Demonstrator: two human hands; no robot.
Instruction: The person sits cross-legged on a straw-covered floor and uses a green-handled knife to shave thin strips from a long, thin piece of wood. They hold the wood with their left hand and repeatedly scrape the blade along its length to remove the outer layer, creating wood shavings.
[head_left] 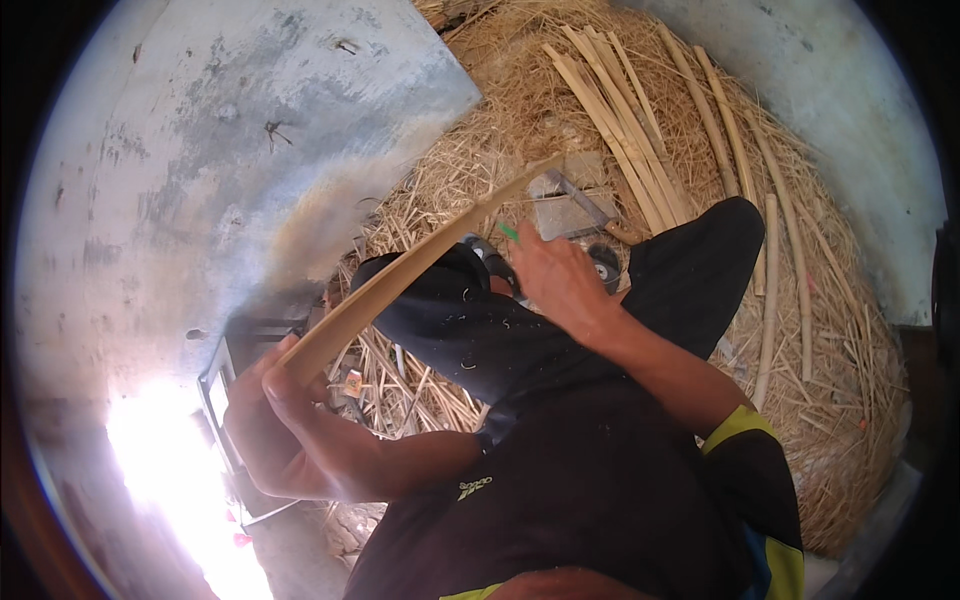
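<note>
A long, flat strip of split bamboo (pixel 420 258) slants up across my lap, from lower left to the upper middle. Its near end is gripped in my left hand (pixel 290 415), thumb along the strip. My right hand (pixel 560 275) is closed by the strip's far half, a little to its right. From its fingertips pokes a small, thin green thing (pixel 508 231) whose kind I cannot make out. Just beyond that hand lies a knife (pixel 590 208) with a grey blade and a wooden handle, over a grey block (pixel 563 215).
Several pale split strips (pixel 625 120) lie on straw and shavings (pixel 520 60) at the far side. Round poles (pixel 770 300) lie to the right of my bent knee. A worn grey wall (pixel 250 130) stands close on the left, with bright light (pixel 170 480) below it.
</note>
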